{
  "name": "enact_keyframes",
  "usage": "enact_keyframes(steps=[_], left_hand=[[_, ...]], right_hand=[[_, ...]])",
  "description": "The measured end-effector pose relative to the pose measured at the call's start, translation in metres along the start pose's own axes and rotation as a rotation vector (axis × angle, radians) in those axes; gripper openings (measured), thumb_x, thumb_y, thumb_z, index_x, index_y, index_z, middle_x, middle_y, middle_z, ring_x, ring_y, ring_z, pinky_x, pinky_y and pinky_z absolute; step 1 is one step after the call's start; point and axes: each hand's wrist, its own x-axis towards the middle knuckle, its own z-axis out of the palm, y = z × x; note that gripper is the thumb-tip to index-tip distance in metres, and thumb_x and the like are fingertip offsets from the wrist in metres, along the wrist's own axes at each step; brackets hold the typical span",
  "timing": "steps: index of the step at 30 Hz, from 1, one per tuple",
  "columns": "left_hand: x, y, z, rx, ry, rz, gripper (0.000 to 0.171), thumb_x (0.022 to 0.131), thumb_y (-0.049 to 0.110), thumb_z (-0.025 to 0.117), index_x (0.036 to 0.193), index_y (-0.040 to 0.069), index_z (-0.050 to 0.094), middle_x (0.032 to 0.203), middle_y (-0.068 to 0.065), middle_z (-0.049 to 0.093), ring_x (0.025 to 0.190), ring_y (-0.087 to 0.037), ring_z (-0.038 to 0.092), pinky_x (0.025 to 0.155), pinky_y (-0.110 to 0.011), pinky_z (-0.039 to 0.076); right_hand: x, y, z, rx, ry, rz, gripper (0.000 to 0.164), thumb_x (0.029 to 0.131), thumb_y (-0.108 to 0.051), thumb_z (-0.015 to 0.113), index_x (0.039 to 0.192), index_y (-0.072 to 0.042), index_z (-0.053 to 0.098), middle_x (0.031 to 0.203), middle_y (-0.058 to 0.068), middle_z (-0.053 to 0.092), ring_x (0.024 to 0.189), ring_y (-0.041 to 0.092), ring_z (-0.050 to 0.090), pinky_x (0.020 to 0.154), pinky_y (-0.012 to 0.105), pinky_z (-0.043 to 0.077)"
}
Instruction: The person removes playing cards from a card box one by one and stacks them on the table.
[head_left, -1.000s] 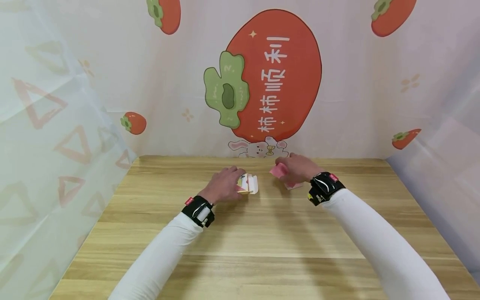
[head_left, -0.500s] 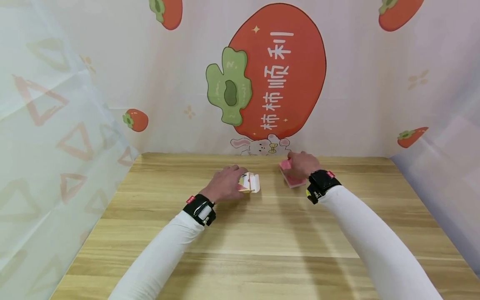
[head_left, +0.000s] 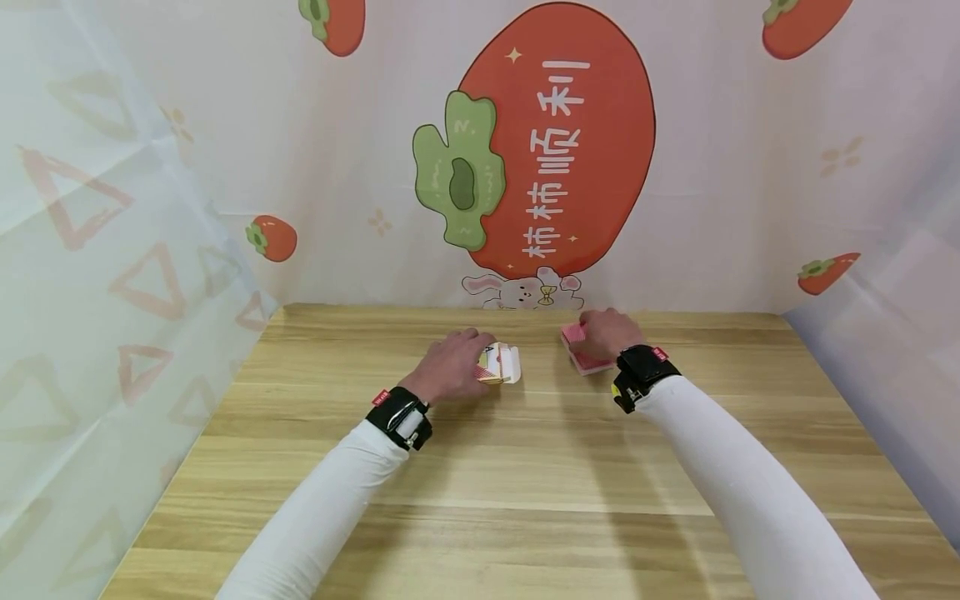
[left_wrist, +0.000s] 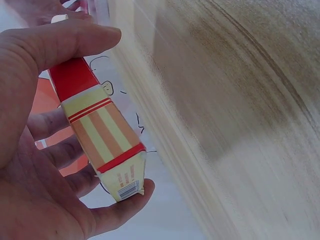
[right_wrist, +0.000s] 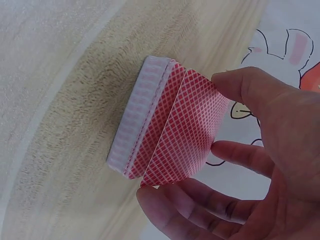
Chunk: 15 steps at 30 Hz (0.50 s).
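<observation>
On the left, my left hand (head_left: 450, 367) grips a playing card box (head_left: 504, 364), its white end flap folded out to the right. In the left wrist view the box (left_wrist: 107, 135) shows a red, cream and orange striped side and a barcode on its end, with my thumb along the top and fingers behind. My right hand (head_left: 611, 333) is at a deck of playing cards (head_left: 592, 367) with red lattice backs. In the right wrist view its thumb and fingertips pinch a bowed top card (right_wrist: 187, 132), set off from the stack (right_wrist: 140, 115) beneath.
A wooden table (head_left: 510, 517) spans the view below both hands. Behind it hangs a white cloth (head_left: 360, 150) printed with a large persimmon (head_left: 600, 142) and a rabbit (head_left: 517, 293). A pale cloth (head_left: 97, 275) with triangles stands at the left side.
My right hand has shifted slightly right, and the cards under it, spread out a second ago, now sit as a neater stack. The left hand still holds the box in place.
</observation>
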Motion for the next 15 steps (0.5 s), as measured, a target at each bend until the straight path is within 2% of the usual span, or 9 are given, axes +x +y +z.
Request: enact_keyframes(steps=[8, 15], left_hand=[[-0.0009, -0.0002, -0.0013, -0.008, 0.003, 0.003, 0.077, 0.075, 0.034, 0.089, 0.140, 0.013, 0.055, 0.128, -0.011, 0.059, 0.113, -0.031, 0.055, 0.095, -0.056, 0.048], [-0.0016, -0.0008, -0.0013, -0.001, -0.001, 0.004, 0.076, 0.076, 0.034, 0.089, 0.140, 0.012, 0.055, 0.129, -0.011, 0.059, 0.113, -0.031, 0.056, 0.095, -0.055, 0.049]], right_hand=[[-0.0003, 0.0004, 0.0019, -0.003, -0.004, -0.013, 0.056, 0.091, -0.036, 0.071, 0.134, -0.001, 0.060, 0.122, 0.021, 0.066, 0.104, 0.036, 0.060, 0.091, 0.052, 0.051], [0.0005, -0.0003, 0.0032, -0.013, -0.016, -0.002, 0.060, 0.091, -0.037, 0.070, 0.138, -0.001, 0.057, 0.123, 0.021, 0.066, 0.101, 0.035, 0.061, 0.091, 0.052, 0.052]])
